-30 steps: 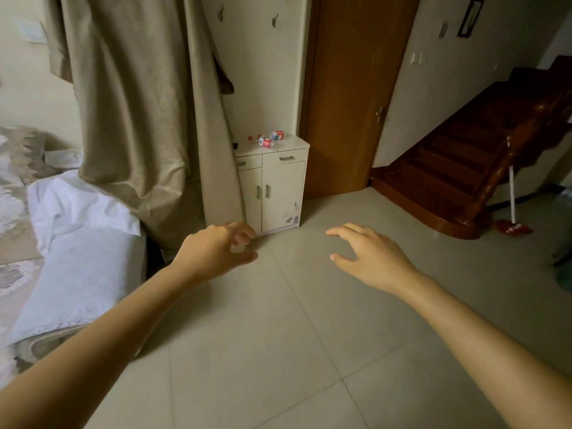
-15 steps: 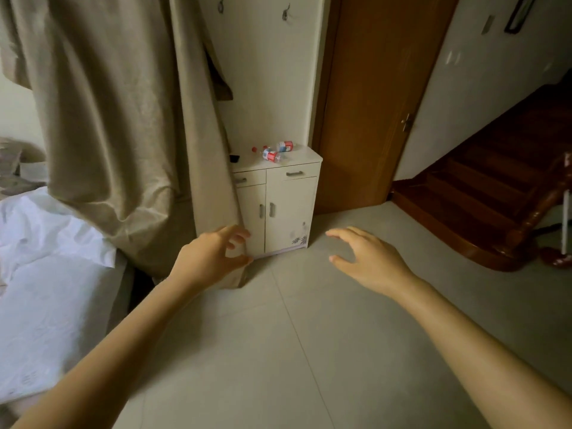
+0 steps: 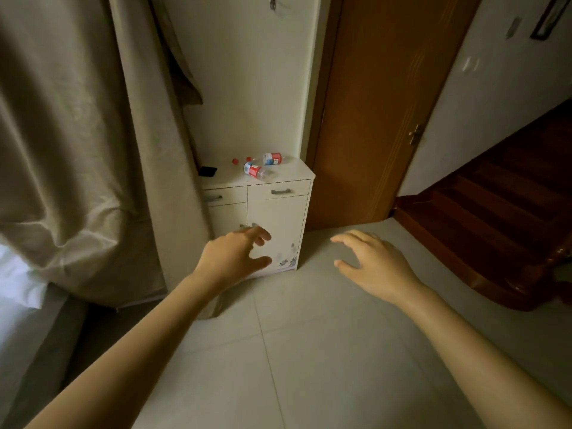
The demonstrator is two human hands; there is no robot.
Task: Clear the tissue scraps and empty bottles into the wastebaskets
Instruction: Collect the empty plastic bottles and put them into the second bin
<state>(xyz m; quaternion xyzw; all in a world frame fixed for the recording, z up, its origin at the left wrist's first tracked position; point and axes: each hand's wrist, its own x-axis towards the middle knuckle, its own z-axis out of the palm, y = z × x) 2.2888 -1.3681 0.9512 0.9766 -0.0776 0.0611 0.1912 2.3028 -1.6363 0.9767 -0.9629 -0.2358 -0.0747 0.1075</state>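
Note:
Two clear plastic bottles with red and white labels lie on their sides on top of a small white cabinet [image 3: 288,178]: the nearer bottle [image 3: 257,170] and the farther bottle [image 3: 274,158]. Two loose red caps [image 3: 236,161] lie beside them. My left hand [image 3: 235,257] is held out in front of the cabinet's doors, fingers apart and empty. My right hand [image 3: 374,263] hovers over the floor to the right, fingers spread and empty. No tissue scraps or wastebaskets show.
A small black object [image 3: 207,171] lies on the cabinet top at the left. A beige curtain [image 3: 77,134] hangs on the left beside a white bed [image 3: 18,289]. A brown door [image 3: 380,103] stands behind the cabinet, and dark wooden stairs [image 3: 501,212] rise at the right.
The view has moved closer to the white cabinet, which now looks larger and more central. Both hands stay held out and empty, in much the same pose.

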